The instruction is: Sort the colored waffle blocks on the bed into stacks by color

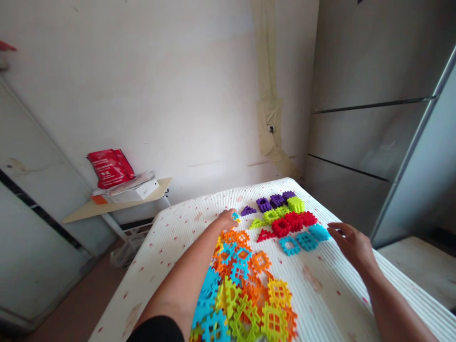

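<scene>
Blue blocks point(307, 241) lie just beside the right grip point(352, 241), near red blocks point(292, 222).

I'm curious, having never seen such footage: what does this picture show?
No machine here: a camera worn on someone's head looks down at that person's bare left hand and right hand. On the white ribbed cover, a mixed pile of notched plastic pieces lies nearest the camera. Beyond it, toward the right, from far to near, come a purple row, a lime green row, a red row and a blue row. The left hand seems to hold a small blue piece; the right hand is beside the blue row, apparently empty.
</scene>
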`<act>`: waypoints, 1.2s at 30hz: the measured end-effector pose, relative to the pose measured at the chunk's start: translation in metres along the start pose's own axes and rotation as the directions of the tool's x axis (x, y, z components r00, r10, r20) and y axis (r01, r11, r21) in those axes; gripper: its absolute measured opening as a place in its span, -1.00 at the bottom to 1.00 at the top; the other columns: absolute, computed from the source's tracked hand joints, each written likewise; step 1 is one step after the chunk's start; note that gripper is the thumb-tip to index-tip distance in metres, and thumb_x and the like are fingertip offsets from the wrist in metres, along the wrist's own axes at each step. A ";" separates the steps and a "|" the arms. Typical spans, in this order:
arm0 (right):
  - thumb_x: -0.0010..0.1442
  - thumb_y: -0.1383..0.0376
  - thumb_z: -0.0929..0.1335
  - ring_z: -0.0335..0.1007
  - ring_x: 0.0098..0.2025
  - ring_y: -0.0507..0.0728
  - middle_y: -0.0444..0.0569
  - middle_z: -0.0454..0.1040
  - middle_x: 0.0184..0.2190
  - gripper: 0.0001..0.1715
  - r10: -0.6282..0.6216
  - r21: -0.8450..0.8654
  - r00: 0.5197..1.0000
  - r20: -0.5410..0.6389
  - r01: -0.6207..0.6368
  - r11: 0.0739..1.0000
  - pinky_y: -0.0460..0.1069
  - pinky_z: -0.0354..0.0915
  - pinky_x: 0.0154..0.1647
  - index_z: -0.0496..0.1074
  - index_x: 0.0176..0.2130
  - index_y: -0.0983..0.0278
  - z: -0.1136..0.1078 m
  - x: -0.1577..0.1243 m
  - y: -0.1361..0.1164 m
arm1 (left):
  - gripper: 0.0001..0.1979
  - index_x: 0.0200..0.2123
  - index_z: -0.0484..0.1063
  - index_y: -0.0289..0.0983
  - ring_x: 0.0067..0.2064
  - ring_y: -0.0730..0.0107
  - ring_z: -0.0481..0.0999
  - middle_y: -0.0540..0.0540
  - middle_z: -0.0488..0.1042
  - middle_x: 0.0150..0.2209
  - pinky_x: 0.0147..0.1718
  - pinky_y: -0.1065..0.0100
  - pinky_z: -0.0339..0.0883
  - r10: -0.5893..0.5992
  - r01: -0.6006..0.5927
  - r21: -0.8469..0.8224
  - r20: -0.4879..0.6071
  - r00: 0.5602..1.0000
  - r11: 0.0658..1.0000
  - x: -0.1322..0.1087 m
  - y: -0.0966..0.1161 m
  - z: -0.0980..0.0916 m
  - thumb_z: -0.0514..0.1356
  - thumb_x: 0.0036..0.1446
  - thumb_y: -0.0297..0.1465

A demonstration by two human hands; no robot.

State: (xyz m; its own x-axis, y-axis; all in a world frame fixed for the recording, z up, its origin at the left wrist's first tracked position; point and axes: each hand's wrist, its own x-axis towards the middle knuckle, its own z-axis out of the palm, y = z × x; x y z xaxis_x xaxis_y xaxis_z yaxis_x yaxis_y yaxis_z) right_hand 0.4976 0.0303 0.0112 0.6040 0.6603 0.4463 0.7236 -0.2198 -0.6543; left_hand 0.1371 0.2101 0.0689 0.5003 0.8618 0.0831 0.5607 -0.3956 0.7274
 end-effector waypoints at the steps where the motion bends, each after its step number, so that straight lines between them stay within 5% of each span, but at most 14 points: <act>1: -0.04 -0.01 0.22 0.45 -0.45 0.16 0.01 0.54 -0.46 -0.51 -0.002 -0.004 1.000 -0.003 0.002 1.000 -0.03 0.24 -0.46 0.54 -0.37 0.26 0.000 0.000 0.000 | -0.69 -0.28 0.43 -0.26 -0.05 0.20 0.42 -0.09 0.49 -0.15 -0.08 0.30 0.24 -0.004 0.004 -0.003 -0.014 1.000 1.000 -0.002 -0.004 0.006 0.20 -0.11 -0.23; 7: -0.01 0.01 0.22 0.44 -0.46 0.15 0.00 0.54 -0.46 -0.52 0.000 -0.015 1.000 -0.001 0.000 1.000 -0.04 0.25 -0.45 0.54 -0.35 0.26 -0.002 0.000 -0.005 | -0.64 -0.20 0.43 -0.18 0.06 0.17 0.35 -0.08 0.45 -0.07 -0.01 0.34 0.18 0.008 -0.008 -0.024 0.004 1.000 1.000 -0.011 -0.007 0.016 0.23 -0.15 -0.27; 15: -0.01 -0.01 0.21 0.46 -0.43 0.16 0.03 0.56 -0.43 -0.49 0.002 0.009 1.000 -0.031 -0.001 1.000 -0.02 0.26 -0.42 0.54 -0.39 0.27 -0.007 0.000 -0.008 | -0.46 -0.04 0.39 -0.16 -0.02 0.19 0.41 -0.03 0.48 -0.13 0.00 0.27 0.24 0.048 -0.049 0.026 0.038 0.998 0.998 -0.003 0.026 -0.027 0.24 -0.21 -0.30; 20: -0.03 0.00 0.22 0.44 -0.46 0.16 0.01 0.54 -0.48 -0.50 0.000 0.017 1.000 -0.020 0.000 1.000 -0.04 0.22 -0.47 0.55 -0.37 0.27 -0.002 0.000 -0.012 | -0.43 0.00 0.37 -0.15 0.01 0.20 0.38 -0.07 0.40 -0.05 0.01 0.26 0.24 0.113 -0.116 0.176 0.029 0.993 0.978 -0.066 0.035 -0.052 0.19 -0.19 -0.41; 26: -0.04 -0.01 0.22 0.41 -0.48 0.17 0.04 0.54 -0.49 -0.47 -0.003 0.025 0.999 0.043 0.002 1.000 -0.03 0.20 -0.47 0.56 -0.34 0.30 0.001 -0.005 -0.025 | -0.46 -0.05 0.41 -0.11 0.04 0.20 0.35 -0.07 0.37 -0.02 0.07 0.18 0.22 0.157 -0.120 0.259 -0.131 0.979 0.958 -0.159 0.020 -0.023 0.12 -0.19 -0.54; 31: -0.06 -0.02 0.22 0.42 -0.45 0.19 0.06 0.55 -0.46 -0.45 -0.028 0.028 0.996 0.081 0.025 0.999 -0.01 0.22 -0.45 0.55 -0.36 0.31 0.006 -0.010 -0.030 | -0.40 -0.01 0.39 -0.15 0.10 0.20 0.31 -0.10 0.34 0.04 0.13 0.15 0.16 0.116 -0.060 0.208 -0.268 0.956 0.976 -0.180 0.011 0.001 0.09 -0.20 -0.61; 36: -0.06 -0.01 0.21 0.44 -0.40 0.21 0.05 0.57 -0.42 -0.46 -0.074 0.010 0.991 0.113 0.074 0.997 -0.01 0.24 -0.40 0.56 -0.36 0.29 0.011 -0.011 -0.033 | -0.41 0.01 0.37 -0.15 0.14 0.23 0.28 -0.10 0.28 0.10 0.16 0.15 0.13 0.105 -0.026 0.177 -0.453 0.885 0.984 -0.188 0.007 0.013 0.06 -0.15 -0.62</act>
State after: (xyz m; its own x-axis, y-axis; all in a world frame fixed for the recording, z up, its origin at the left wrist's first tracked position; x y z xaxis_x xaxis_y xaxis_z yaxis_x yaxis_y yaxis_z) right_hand 0.4634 0.0379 0.0209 0.5072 0.7514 0.4220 0.7628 -0.1635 -0.6256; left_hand 0.0557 0.0405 0.0497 0.2030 0.8651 0.4587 0.6554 -0.4681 0.5928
